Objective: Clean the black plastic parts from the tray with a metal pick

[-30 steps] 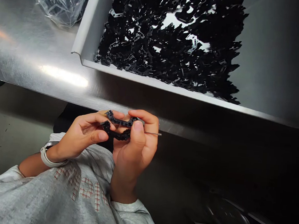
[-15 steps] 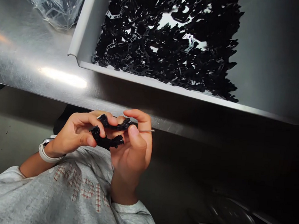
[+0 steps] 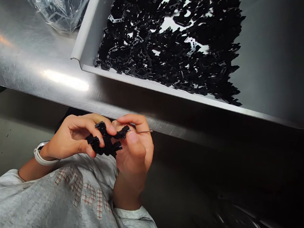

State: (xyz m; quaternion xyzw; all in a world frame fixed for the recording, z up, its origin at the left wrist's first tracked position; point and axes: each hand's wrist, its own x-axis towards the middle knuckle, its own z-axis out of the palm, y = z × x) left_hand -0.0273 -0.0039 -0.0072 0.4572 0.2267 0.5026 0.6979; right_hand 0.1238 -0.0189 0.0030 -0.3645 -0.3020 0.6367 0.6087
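Two small black plastic parts, an upper one [image 3: 122, 132] and a lower one [image 3: 105, 147], are between my hands, in front of my chest. My left hand [image 3: 73, 133] is closed on both near their left ends, with the thumb at the lower part and fingers over the upper one. My right hand [image 3: 137, 157] is closed round a thin metal rod [image 3: 148, 131] whose tip sticks out to the right past the index finger. Its thumb lies by the right end of the upper part. The rest of the rod is hidden in the fingers.
A large white tray [image 3: 159, 87] with a heap of black plastic parts [image 3: 146, 53] stands on a steel table [image 3: 25, 64]. Left of it lies a clear plastic bag [image 3: 57, 8] with dark contents. The table's front edge runs just beyond my hands.
The two black parts have come closer together, and the upper one has shifted down and left. Both hands have moved slightly with them, and the rod tip has shifted a little left.
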